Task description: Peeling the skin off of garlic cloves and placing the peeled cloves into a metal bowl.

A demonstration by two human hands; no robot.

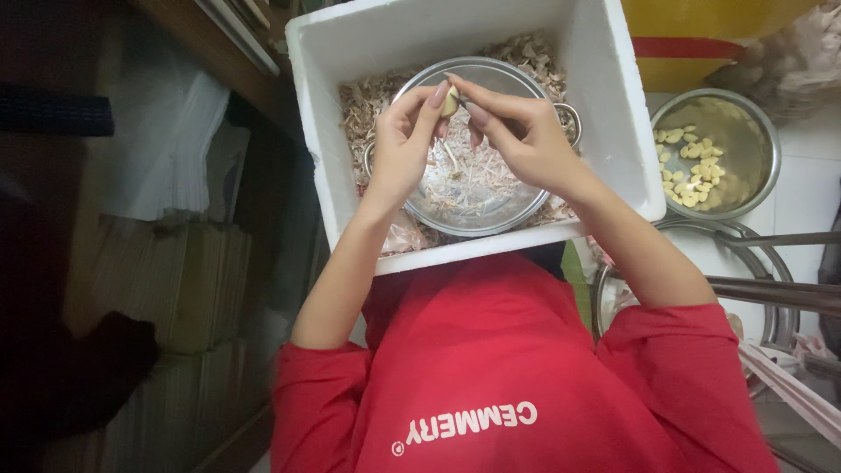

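Red sleeves frame a white foam box (613, 131). Left hand (399, 144) pinches a garlic clove (449, 101) over the skin-filled bowl (491, 215); right hand (526, 136) fingers grip a small blade against it. Peeled cloves (692, 166) fill another bowl partway.

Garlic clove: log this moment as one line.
left hand: holds clove | right hand: small blade at clove | below: steel bowl with skins, in foam box | right: bowl of peeled cloves

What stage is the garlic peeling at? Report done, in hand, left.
Done: peeled cloves lie in the metal bowl at the right.
In hand: left hand and right hand pinch one garlic clove over the skin-littered pan.
Left: unclear; no unpeeled stock is clearly visible.
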